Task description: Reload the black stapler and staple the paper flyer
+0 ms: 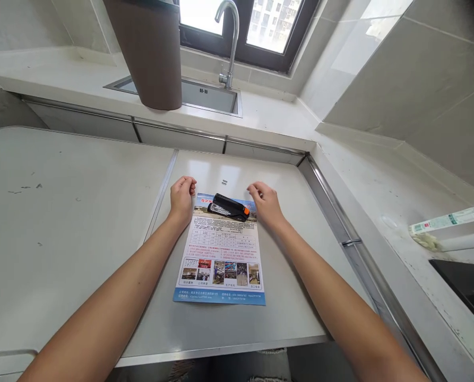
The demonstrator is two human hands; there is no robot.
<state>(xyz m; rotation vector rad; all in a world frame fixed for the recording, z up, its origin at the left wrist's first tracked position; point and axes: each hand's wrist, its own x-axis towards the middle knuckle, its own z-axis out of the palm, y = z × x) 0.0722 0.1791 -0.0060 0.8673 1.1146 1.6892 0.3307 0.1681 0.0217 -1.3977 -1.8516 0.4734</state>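
Observation:
A printed leaflet (223, 249) with a blue bottom band, a table of text and small photos lies flat on the white table. Across its upper part rests a black stapler (229, 207) with an orange piece at its right end. Beyond the leaflet are two tiny grey metal strips (224, 182) that look like staples. My left hand (182, 199) is loosely curled beside the leaflet's upper left corner, with nothing seen in it. At the upper right corner, my right hand (266, 200) has its fingers bent in near the stapler's orange end, also with nothing visible in them.
Behind the table, a brown bin (159, 58) stands on the counter in front of the sink (213, 98) and its faucet (232, 42). To the right, a long printed box (451, 218) and a black cooktop (465, 289) occupy the side counter. A seam (163, 193) crosses the table.

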